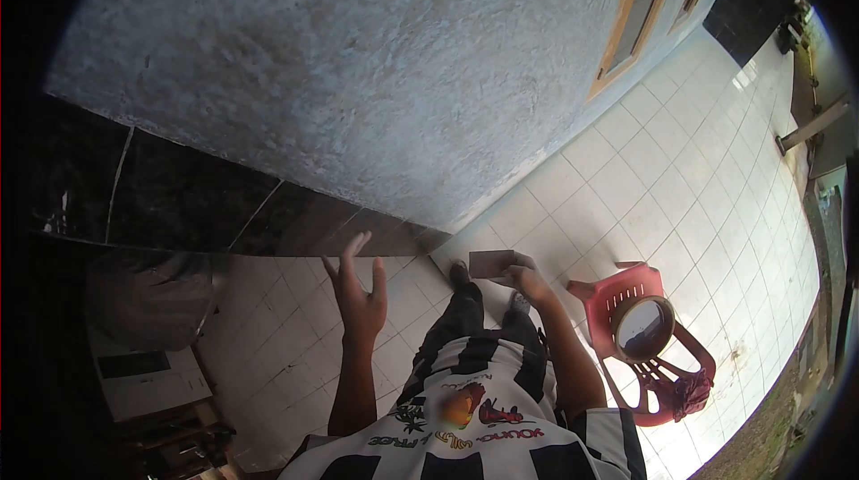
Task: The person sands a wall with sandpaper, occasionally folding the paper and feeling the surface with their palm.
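My right hand (526,277) grips a flat brown rectangular piece (491,263) by one edge, holding it out in front of my body. What it is made of cannot be told. My left hand (361,297) is raised with its fingers spread and nothing in it, close to the dark tiled strip (313,216) along the foot of the wall. Above both hands rises a rough grey-blue wall (340,59); neither hand touches it.
To the right stands a red plastic chair (617,288) carrying a round basin (646,330) and a dark reddish cloth (692,392). Pale tiles cover the floor (689,212). Wood-framed windows (626,24) sit upper right. A white cabinet (148,382) is at lower left.
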`<state>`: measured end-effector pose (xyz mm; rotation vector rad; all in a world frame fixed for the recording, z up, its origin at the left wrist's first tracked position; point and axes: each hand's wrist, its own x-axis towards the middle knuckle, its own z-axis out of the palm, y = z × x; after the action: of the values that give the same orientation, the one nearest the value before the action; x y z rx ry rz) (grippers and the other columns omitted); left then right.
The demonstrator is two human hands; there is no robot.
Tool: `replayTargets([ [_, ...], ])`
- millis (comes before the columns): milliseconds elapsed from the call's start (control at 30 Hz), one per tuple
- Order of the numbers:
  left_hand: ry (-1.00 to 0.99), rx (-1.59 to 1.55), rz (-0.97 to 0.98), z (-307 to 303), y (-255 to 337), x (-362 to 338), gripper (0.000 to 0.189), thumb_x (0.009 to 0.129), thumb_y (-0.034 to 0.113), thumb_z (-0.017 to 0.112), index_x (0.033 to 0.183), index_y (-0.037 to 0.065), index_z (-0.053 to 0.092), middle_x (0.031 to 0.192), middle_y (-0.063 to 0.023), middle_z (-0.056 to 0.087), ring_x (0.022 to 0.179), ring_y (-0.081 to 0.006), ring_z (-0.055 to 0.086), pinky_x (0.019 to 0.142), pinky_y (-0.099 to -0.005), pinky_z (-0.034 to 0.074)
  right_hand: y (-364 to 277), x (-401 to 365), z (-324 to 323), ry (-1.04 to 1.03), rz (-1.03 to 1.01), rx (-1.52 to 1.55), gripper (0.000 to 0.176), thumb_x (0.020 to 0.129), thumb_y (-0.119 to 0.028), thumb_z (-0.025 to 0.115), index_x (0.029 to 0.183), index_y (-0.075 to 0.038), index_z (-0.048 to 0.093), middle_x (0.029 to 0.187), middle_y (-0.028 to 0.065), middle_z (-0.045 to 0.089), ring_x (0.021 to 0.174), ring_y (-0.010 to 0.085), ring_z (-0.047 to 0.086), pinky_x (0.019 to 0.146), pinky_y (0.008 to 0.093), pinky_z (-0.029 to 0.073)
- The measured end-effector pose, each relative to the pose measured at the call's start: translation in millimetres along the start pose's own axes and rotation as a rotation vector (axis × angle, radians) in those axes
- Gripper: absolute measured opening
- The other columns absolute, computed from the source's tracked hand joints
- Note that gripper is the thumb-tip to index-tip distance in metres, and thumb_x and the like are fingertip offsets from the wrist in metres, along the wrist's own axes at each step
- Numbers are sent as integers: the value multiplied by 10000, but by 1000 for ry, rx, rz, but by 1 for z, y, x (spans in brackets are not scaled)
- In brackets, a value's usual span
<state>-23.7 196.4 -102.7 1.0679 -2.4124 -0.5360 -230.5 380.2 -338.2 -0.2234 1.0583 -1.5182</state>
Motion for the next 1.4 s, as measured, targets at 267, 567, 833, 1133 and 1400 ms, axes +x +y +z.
replayTargets([
  [267,-420,-241,-39,75,59,-68,391,940,321,640,1229,61,591,1131,-178,687,1014,-351,667,861,-431,515,-23,-86,8,-102,14,-223,273,871,-35,534,1135,-1,598,1029,66,651,958,143,615,881,293,501],
  [567,-424,-318,15,71,75,-53,139,898,223,653,964,109,700,929,-119,704,864,-330,681,742,-414,520,-74,-103,42,-260,-182,-212,237,892,14,569,1123,1,619,1052,56,652,1026,146,605,919,284,478],
  [833,-188,-493,183,51,59,-30,85,873,138,686,931,93,729,939,-86,680,860,-275,676,750,-363,521,-107,-86,87,-280,-226,-423,261,967,-92,635,1210,-2,605,1124,48,660,1051,117,587,911,266,462],
  [1133,-104,-583,34,-8,5,19,143,819,132,776,942,71,739,868,-86,708,737,-202,669,611,-314,500,-125,-17,167,-188,-389,-371,282,955,-36,643,1222,43,600,1150,119,683,1049,158,636,930,291,500],
  [1400,-41,-630,78,-43,-52,45,154,794,55,782,940,59,735,828,-82,697,719,-175,655,579,-296,476,-156,17,221,-462,-336,-606,334,987,-61,591,1312,19,582,1209,94,677,1115,158,610,994,302,465],
])
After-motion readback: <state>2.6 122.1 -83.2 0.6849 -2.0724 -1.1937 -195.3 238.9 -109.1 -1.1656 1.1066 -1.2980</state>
